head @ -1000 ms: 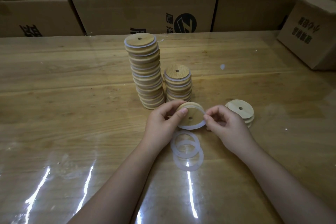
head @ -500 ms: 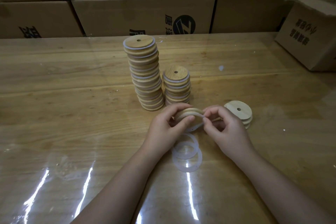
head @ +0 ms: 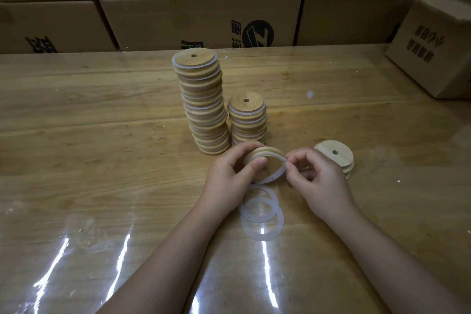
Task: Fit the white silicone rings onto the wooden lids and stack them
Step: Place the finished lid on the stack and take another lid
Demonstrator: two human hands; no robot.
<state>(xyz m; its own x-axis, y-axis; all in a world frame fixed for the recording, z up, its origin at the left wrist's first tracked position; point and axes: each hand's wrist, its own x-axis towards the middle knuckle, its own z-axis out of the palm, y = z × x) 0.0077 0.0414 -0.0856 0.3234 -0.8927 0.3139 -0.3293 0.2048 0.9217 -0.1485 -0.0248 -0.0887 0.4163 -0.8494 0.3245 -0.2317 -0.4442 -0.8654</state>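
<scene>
Tilted back toward me now, the lid (head: pixel 271 168) hangs just before the short stack (head: pixel 248 120), my left hand (head: pixel 229 177) gripping it while my right hand (head: pixel 322 182) pinches the ring (head: pixel 279 175) over its rim, nearly seated, I'd say.

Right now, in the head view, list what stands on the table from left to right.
tall stack of ringed lids → short stack of ringed lids → low pile of lids → cardboard box. Left out, overlapping the short stack: the wooden lid in the left hand, its white ring pinched by the right hand.

stacked cardboard boxes (head: pixel 198 20), wooden table (head: pixel 89 160)
</scene>
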